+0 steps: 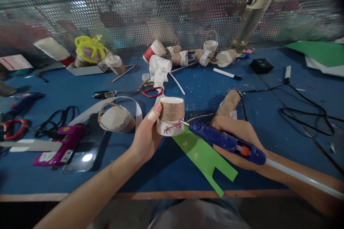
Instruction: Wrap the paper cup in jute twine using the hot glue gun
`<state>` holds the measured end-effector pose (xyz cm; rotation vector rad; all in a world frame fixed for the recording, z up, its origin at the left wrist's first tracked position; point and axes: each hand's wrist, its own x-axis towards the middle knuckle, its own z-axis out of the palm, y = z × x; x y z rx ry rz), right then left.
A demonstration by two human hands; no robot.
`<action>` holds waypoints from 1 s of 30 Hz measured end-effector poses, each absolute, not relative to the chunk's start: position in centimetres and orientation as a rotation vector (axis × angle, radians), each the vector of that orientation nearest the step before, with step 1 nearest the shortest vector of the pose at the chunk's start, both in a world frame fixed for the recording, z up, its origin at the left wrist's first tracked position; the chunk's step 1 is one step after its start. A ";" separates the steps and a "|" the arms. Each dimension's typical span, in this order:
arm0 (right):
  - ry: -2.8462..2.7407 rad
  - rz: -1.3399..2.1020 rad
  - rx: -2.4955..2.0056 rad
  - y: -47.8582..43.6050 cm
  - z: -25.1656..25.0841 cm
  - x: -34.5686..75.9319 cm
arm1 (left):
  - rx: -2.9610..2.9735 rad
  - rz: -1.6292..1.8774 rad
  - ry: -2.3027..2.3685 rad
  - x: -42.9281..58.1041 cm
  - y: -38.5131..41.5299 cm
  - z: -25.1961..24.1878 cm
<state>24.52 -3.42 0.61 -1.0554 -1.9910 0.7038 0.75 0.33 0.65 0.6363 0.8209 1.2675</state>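
My left hand [147, 134] grips a small paper cup [172, 112], its upper part wound with brown twine and its lower band white with a pink blossom print. In my right hand [239, 132] is a blue hot glue gun [215, 136], a long white glue stick jutting from its back. The nozzle meets the cup's side at the lower edge of the twine. A strand of twine runs from the cup toward a twine roll [228, 104] just beyond my right hand. Below the cup lies a green paper strip [200, 154] with a notched end.
Twine-wrapped cups [202, 57] stand and lie along the perforated metal screen [172, 10], near a tilted bottle [251, 18]. Red-handled scissors [153, 92], a twine-handled cup [116, 118] and a phone [84, 150] lie left. A black cord [309, 100] loops at right.
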 end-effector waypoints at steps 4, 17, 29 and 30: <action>-1.968 0.713 -1.073 -3.4 0.4 24.5 | 0.589 1.288 0.866 0.9 0.4 0.7; -1.703 0.774 -1.187 -3.4 1.1 24.4 | 0.648 1.223 0.763 0.8 0.5 0.6; -1.568 1.095 -0.932 -2.7 -1.4 23.5 | 0.775 1.073 0.840 1.0 -0.3 0.6; -1.560 1.118 -0.913 -2.7 -1.3 23.5 | 0.780 1.076 0.842 1.0 -0.3 0.6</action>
